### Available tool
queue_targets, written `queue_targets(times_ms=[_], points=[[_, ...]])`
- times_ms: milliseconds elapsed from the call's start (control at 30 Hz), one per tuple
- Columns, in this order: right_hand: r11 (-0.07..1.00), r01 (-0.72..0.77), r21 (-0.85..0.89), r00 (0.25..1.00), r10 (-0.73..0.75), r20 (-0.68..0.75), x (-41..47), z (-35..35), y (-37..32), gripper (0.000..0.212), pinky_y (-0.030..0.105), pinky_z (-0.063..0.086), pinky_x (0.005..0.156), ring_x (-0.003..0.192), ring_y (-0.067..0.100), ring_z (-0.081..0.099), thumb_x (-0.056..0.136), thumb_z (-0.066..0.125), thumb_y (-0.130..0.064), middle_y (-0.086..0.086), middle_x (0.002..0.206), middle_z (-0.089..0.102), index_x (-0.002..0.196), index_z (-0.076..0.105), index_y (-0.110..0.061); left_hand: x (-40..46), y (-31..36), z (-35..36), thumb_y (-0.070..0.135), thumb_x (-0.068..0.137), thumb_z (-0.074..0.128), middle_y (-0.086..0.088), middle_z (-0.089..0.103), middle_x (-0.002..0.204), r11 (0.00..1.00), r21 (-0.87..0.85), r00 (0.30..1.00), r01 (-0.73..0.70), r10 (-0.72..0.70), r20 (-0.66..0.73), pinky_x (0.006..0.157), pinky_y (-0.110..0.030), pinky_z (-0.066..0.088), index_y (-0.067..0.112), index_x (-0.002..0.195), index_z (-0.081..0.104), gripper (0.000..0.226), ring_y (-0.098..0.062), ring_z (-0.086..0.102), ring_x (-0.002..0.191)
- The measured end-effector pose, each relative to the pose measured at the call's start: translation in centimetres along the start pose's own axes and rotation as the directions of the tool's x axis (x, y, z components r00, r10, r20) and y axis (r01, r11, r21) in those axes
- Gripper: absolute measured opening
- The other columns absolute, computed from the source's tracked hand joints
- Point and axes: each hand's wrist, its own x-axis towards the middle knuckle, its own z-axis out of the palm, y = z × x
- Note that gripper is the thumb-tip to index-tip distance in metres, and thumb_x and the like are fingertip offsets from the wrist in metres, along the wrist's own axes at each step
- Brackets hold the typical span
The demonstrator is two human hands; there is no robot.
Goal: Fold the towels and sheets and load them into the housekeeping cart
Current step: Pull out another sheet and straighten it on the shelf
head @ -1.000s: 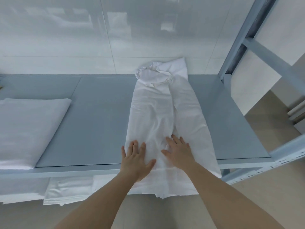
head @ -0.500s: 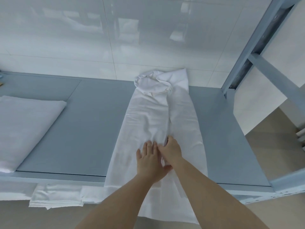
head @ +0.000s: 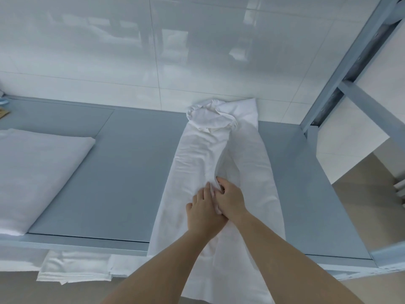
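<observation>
A long white sheet (head: 197, 154) lies folded into a narrow strip across the grey shelf (head: 122, 178), bunched up at the far end by the wall and hanging over the front edge. Both hands meet on its middle. My left hand (head: 202, 212) lies flat on the cloth with fingers straight. My right hand (head: 230, 197) crosses just over it, its fingertips curled into the central fold of the sheet. A folded white sheet (head: 37, 170) rests on the shelf at the left.
More white cloth (head: 74, 268) hangs from the level below the shelf's front edge. A grey metal upright and brace (head: 341, 84) stand at the right, with tan floor beyond. A glossy white tiled wall backs the shelf.
My hands came together from side by side to overlapping at the sheet's centre fold. The right fingers curled into the crease. The view shifted left and up.
</observation>
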Motion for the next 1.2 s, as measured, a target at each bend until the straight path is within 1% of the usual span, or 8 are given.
queue_targets(times_ms=[100,333,500,667,833,900,1033,1200], points=[[0.997,0.072,-0.012,0.996,-0.073,-0.043,0.0,0.4,-1.8,0.028,0.029,0.041,0.063,0.059,0.009,0.050,0.089,0.052,-0.015,-0.009,0.059,0.053,0.064,0.052,-0.028,0.2,-0.1,-1.3,0.054,0.081,0.058,0.007,0.026,0.156,0.984,-0.174,0.999,-0.036,0.042,0.029,0.113,-0.036,0.029,0.018,0.154,0.002,0.099,-0.011,0.031,0.140],[0.986,0.144,0.082,0.990,-0.143,-0.015,0.1,2.1,-7.8,0.024,0.038,0.051,0.075,0.074,0.021,0.063,0.096,0.049,-0.020,0.009,0.073,0.067,0.085,0.067,-0.006,2.0,-1.6,-7.1,0.037,0.089,0.055,0.004,0.057,0.127,0.941,-0.337,0.992,-0.041,-0.002,-0.127,0.090,-0.028,0.047,0.018,0.143,0.033,0.062,-0.015,0.059,0.112],[0.966,0.183,0.182,0.983,-0.185,-0.008,0.7,5.1,-13.6,0.023,0.035,0.050,0.085,0.088,0.020,0.066,0.097,0.049,-0.022,0.006,0.089,0.072,0.101,0.070,-0.014,3.6,-4.4,-12.2,0.025,0.091,0.053,0.008,0.059,0.093,0.936,-0.351,0.965,-0.013,-0.080,-0.249,0.068,-0.027,0.041,0.015,0.119,0.046,0.031,-0.018,0.062,0.086],[0.961,0.204,0.189,0.974,-0.219,0.059,1.3,10.5,-19.7,0.027,0.032,0.050,0.083,0.090,0.022,0.063,0.093,0.049,-0.019,0.010,0.087,0.069,0.111,0.068,-0.022,4.7,-10.7,-18.0,0.025,0.090,0.056,0.006,0.062,0.091,0.938,-0.348,0.954,0.000,-0.105,-0.282,0.062,-0.026,0.041,0.019,0.109,0.049,0.022,-0.014,0.060,0.079],[0.964,0.204,0.168,0.954,-0.235,0.185,0.9,17.8,-23.6,0.020,0.026,0.041,0.060,0.061,0.013,0.058,0.090,0.051,-0.016,-0.005,0.059,0.061,0.073,0.061,-0.021,3.8,-19.0,-22.3,0.005,0.079,0.054,0.003,0.058,0.063,0.888,-0.454,0.968,0.073,-0.173,-0.183,0.051,-0.018,0.037,0.022,0.084,0.052,0.018,-0.007,0.048,0.054],[0.968,0.202,0.145,0.938,-0.234,0.255,0.4,21.0,-23.9,0.027,0.027,0.041,0.060,0.061,0.013,0.058,0.090,0.053,-0.018,-0.006,0.059,0.061,0.063,0.052,-0.025,2.6,-22.4,-22.7,0.001,0.078,0.052,-0.003,0.061,0.068,0.875,-0.470,0.969,0.119,-0.205,-0.137,0.057,-0.027,0.043,0.019,0.088,0.056,0.021,-0.015,0.052,0.059],[0.974,0.182,0.134,0.885,-0.221,0.411,-0.8,25.9,-22.9,0.018,0.018,0.042,0.061,0.069,0.014,0.061,0.092,0.052,-0.020,-0.004,0.068,0.066,0.079,0.063,-0.022,0.3,-27.9,-22.6,0.000,0.081,0.049,0.010,0.061,0.070,0.907,-0.361,0.961,0.218,-0.263,-0.080,0.052,-0.012,0.038,0.017,0.111,0.060,0.036,-0.009,0.057,0.064],[0.955,0.294,-0.040,0.881,-0.254,0.399,-0.8,27.5,-21.4,0.031,0.027,0.029,0.105,0.121,0.026,0.046,0.094,0.047,-0.011,0.008,0.123,0.062,0.119,0.065,-0.010,-0.3,-30.3,-23.1,0.002,0.081,0.055,-0.008,0.059,0.124,0.974,-0.159,0.980,0.163,-0.179,-0.087,0.090,-0.026,0.041,0.010,0.136,0.048,0.056,-0.027,0.054,0.113]])
